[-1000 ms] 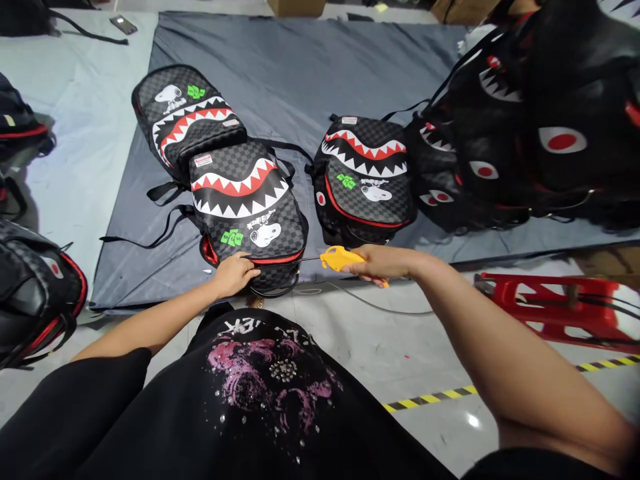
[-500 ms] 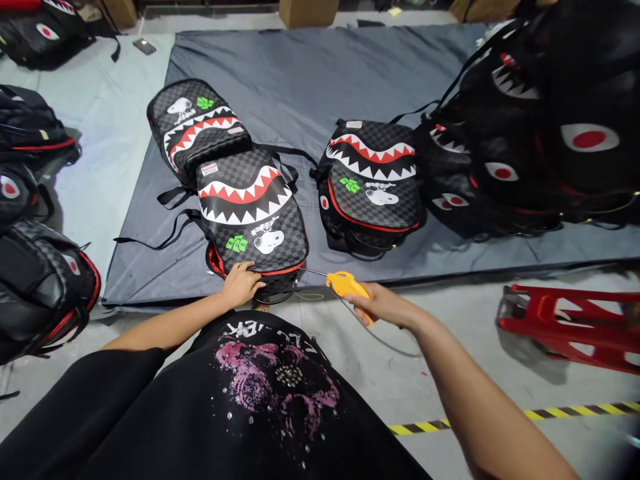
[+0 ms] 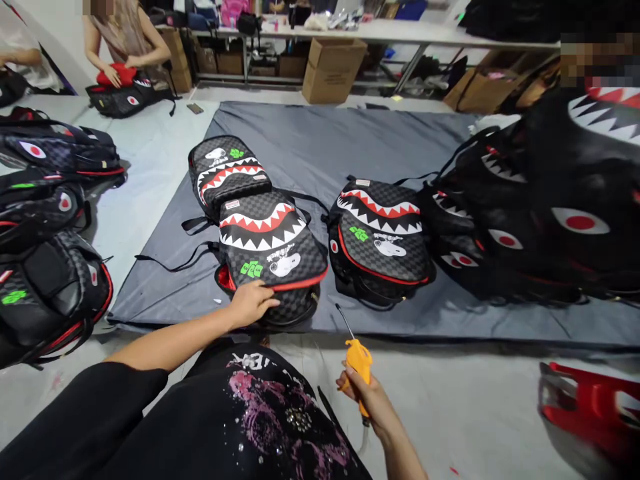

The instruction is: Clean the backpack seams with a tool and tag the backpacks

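A dark checkered backpack (image 3: 265, 260) with a shark-mouth print lies on the grey sheet in front of me, its red-trimmed opening towards me. My left hand (image 3: 251, 303) grips the near edge of that opening, where some red lining shows at the left. In my right hand (image 3: 367, 390) is a yellow air blow gun (image 3: 359, 360), held over the floor with its thin metal nozzle pointing up and away, apart from the bags. A second backpack (image 3: 230, 170) touches the far side of the first. Another similar backpack (image 3: 383, 240) lies to the right.
Black backpacks are heaped at the right (image 3: 520, 233), and more backpacks (image 3: 55, 287) line the left. A red plastic stool-like object (image 3: 595, 413) stands on the floor at lower right. Beyond the grey sheet (image 3: 320, 140) are a cardboard box (image 3: 333, 70), a long table and a co-worker handling a bag.
My right hand has drawn the air blow gun back from the backpack's opening, and its nozzle now points upward. My left hand stays on the bag's edge. The view has tilted up.
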Tool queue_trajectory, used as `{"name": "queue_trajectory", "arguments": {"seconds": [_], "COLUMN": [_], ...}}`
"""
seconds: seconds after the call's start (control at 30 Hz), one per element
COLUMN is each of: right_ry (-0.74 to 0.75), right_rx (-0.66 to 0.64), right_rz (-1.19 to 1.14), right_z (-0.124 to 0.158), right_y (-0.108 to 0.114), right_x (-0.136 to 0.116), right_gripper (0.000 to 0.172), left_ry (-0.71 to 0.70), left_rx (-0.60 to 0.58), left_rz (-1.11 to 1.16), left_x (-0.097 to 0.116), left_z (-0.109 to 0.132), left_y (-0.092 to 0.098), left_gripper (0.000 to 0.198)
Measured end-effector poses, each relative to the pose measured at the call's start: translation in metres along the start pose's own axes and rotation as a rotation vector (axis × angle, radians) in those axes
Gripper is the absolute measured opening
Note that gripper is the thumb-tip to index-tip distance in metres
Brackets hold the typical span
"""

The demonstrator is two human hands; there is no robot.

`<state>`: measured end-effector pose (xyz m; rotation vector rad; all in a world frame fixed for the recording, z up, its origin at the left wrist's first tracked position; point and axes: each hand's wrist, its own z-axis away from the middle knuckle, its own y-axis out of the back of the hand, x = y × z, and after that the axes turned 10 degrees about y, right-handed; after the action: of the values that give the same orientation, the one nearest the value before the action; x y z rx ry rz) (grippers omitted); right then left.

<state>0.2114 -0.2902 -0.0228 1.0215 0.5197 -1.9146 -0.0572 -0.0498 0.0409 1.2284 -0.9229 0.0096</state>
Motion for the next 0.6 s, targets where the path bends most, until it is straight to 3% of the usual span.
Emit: {"name": "queue_trajectory", "arguments": {"seconds": [0.13,0.23,0.3,0.43,0.6], "right_ry": [0.107,0.223,0.273,0.332,0.357], "right_rx": [0.137,0.160,0.137,0.047,0.005], "right_rz": [-0.022,-0.046,-0.055,-0.029,0.066], "right_z": [-0.020,-0.038,-0.050,-0.068,-0.077], "right_y": [-0.029,-0.047,-0.058,-0.080,-0.104], "right_x": [0.003,-0.012,-0.023,-0.037,-0.055], "right_gripper": [0.059,0.063,0.065,0.061,0.059], "left_ry": [0.076,0.144,0.218,0.326,0.300], "left_rx": [0.418,0.725,0.796,0.787,0.716], "left_rz": [0.526,0.881,1.004,1.096,1.130], "left_x": [0.039,0.044,0.035,0.016,0.021], "left_z": [-0.029,-0.030,-0.024,-0.009,0.000], "left_y": [0.093,0.138,0.145,0.128,0.117], "left_gripper": [0.038,0.036,0.039,0.043,0.043]}}
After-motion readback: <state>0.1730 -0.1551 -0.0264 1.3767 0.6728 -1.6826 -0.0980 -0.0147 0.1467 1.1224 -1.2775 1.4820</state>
